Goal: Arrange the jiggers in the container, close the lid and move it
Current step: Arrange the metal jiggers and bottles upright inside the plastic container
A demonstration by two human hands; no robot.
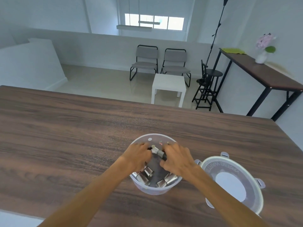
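A round translucent plastic container (154, 190) stands on the wooden table (65, 128) near its front edge. Several steel jiggers (147, 173) lie inside it along the near wall. Both my hands are down inside the container. My left hand (136, 157) and my right hand (177, 158) meet over one jigger (155, 151) near the far side, fingers curled around it. The fingertips are partly hidden. The round lid (232, 182) with clip tabs lies flat on the table, just right of the container.
The table's far edge runs behind the container, with floor beyond. Across the room are two grey chairs (160, 63), a small white side table (168, 87), a black stool (208, 89) and a tall dark counter (262, 74) with a flower vase.
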